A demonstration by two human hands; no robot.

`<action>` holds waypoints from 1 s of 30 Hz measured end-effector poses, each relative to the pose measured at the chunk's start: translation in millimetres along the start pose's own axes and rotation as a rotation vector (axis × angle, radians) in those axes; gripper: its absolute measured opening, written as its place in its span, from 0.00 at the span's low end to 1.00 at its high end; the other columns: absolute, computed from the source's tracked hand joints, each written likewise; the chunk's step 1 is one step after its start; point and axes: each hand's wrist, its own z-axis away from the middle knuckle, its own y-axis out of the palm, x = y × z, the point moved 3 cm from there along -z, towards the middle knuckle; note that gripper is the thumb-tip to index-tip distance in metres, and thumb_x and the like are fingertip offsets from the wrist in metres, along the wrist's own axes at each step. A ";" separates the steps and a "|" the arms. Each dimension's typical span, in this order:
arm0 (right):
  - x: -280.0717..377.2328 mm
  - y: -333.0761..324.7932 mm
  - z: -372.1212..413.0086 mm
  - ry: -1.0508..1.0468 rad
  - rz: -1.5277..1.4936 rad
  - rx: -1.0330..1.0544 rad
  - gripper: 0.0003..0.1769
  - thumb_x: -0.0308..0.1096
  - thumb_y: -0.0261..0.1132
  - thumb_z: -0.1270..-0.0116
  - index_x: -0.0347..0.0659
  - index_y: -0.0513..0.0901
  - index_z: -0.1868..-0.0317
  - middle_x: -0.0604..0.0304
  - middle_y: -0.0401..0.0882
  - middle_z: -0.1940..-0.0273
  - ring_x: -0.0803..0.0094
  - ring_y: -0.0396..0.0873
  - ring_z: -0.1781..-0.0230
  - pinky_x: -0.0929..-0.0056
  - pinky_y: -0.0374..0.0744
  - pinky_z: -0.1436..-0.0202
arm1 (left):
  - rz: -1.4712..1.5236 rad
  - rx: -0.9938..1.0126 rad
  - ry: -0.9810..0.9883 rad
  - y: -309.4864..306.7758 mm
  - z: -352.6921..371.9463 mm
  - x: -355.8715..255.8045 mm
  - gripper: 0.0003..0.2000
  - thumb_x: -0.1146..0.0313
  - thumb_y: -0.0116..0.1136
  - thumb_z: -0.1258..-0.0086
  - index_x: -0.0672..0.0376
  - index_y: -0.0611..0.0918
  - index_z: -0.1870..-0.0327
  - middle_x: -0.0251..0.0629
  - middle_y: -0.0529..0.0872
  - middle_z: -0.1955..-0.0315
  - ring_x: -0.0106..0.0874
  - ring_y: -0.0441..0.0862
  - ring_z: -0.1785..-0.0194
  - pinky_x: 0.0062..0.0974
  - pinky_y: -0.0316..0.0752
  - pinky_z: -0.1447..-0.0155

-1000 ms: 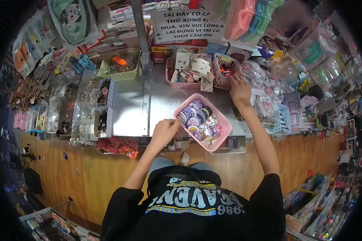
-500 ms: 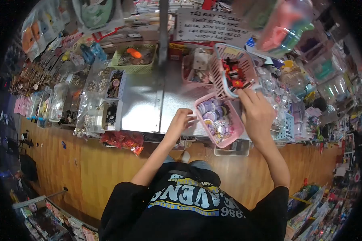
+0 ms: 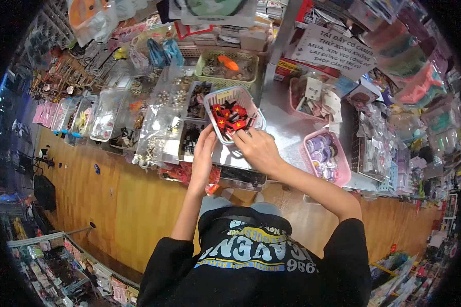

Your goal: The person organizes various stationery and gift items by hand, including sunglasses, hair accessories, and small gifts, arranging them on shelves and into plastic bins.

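A small pink basket (image 3: 232, 92) with a pale blue rim is tilted over the left part of the metal shelf. Inside lie several red pieces with yellow stars (image 3: 230, 118), some with black parts. My right hand (image 3: 258, 149) is closed on its near right edge, fingers bent over the rim. Against the near left side, my left hand (image 3: 203, 156) holds the basket with its fingers along the wall; part of its grip is hidden. To the right, a pink tray (image 3: 344, 171) of round purple and white items rests on the shelf, apart from both hands.
A yellow-green basket (image 3: 225, 81) stands behind. Farther right are another pink basket (image 3: 293, 105) with carded goods and a printed sign (image 3: 333, 48). Clear boxes of trinkets (image 3: 156, 128) line the left. Red packets (image 3: 182, 174) hang at the shelf's front edge.
The basket with the red pieces has moved left, away from above the pink tray, carried by my right hand. My left hand has come onto its side. The view has shifted.
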 end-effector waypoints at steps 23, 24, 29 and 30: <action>-106.8 33.0 -5.4 -0.040 0.135 0.115 0.18 0.28 0.58 0.46 0.50 0.79 0.53 0.67 0.77 0.51 0.63 0.77 0.54 0.65 0.79 0.54 | -1.566 0.233 0.411 -41.8 1.9 8.5 0.35 0.78 0.58 0.47 0.67 0.62 0.34 0.51 0.56 0.31 0.46 0.53 0.27 0.48 0.54 0.30; -108.0 34.1 -5.8 -0.021 0.168 0.098 0.18 0.29 0.58 0.46 0.49 0.79 0.53 0.66 0.77 0.52 0.62 0.77 0.54 0.64 0.78 0.53 | -1.466 0.206 0.480 -38.7 -2.6 7.3 0.36 0.81 0.58 0.52 0.68 0.63 0.36 0.51 0.59 0.33 0.48 0.58 0.30 0.46 0.57 0.31; -97.1 40.0 -6.6 0.090 0.182 0.171 0.21 0.28 0.59 0.47 0.46 0.77 0.50 0.62 0.75 0.54 0.64 0.78 0.54 0.70 0.80 0.61 | -1.220 0.078 0.350 -27.5 -20.6 1.6 0.31 0.85 0.55 0.53 0.69 0.67 0.41 0.50 0.67 0.41 0.49 0.69 0.40 0.42 0.64 0.37; -92.2 39.5 -7.2 0.094 0.184 0.171 0.21 0.28 0.59 0.47 0.46 0.77 0.50 0.62 0.75 0.54 0.64 0.78 0.54 0.70 0.80 0.61 | -1.278 0.041 0.378 -27.5 -20.2 -2.5 0.31 0.84 0.55 0.52 0.69 0.67 0.41 0.51 0.67 0.42 0.49 0.69 0.42 0.42 0.64 0.38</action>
